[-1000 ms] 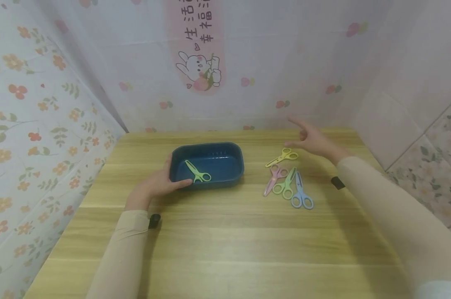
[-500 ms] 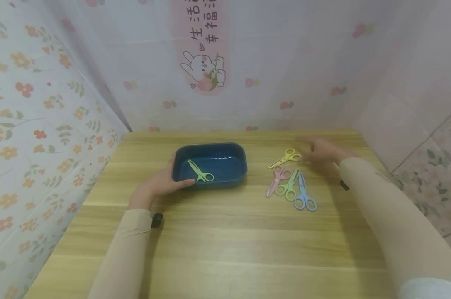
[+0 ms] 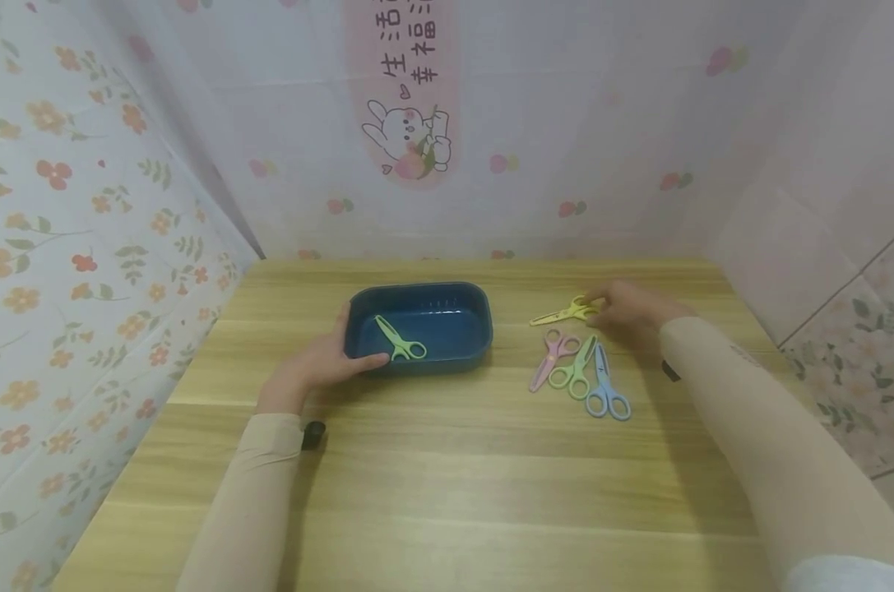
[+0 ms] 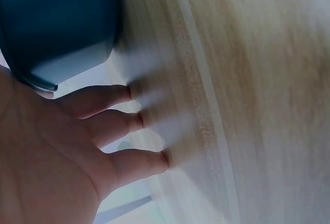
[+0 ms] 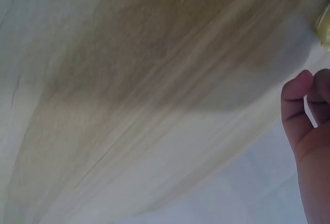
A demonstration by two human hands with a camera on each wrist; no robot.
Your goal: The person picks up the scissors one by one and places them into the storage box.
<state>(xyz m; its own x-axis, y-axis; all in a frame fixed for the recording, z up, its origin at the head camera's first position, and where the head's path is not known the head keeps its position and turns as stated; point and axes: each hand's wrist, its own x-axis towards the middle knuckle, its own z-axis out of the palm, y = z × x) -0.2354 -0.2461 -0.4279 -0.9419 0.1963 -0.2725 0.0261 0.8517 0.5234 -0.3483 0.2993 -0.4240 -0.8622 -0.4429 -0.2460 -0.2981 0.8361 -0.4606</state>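
A dark blue plastic box (image 3: pixel 447 363) stands at the left of the table's far half, with green scissors (image 3: pixel 400 340) lying in it. My left hand (image 3: pixel 316 362) holds the box's left end, thumb at the near rim; the left wrist view shows three other fingers (image 4: pixel 116 126) reaching down to the table beside it. At the right, my right hand (image 3: pixel 624 304) pinches yellow scissors (image 3: pixel 567 311) by the handles. Just nearer lie pink scissors (image 3: pixel 553 359), a second green pair (image 3: pixel 576 369) and blue scissors (image 3: pixel 605 390). The right wrist view catches curled fingers (image 5: pixel 295 103) at its edge.
The wooden table (image 3: pixel 447 485) meets a printed curtain (image 3: pixel 550 140) along its far edge. A floral curtain (image 3: pixel 69 271) hangs at the left and a pale wall (image 3: pixel 809 247) stands at the right. Small black devices sit at both wrists.
My right hand has come down from above the table onto the yellow scissors' handles, and those scissors have turned slightly. My left hand stays on the box. The view has shifted a little.
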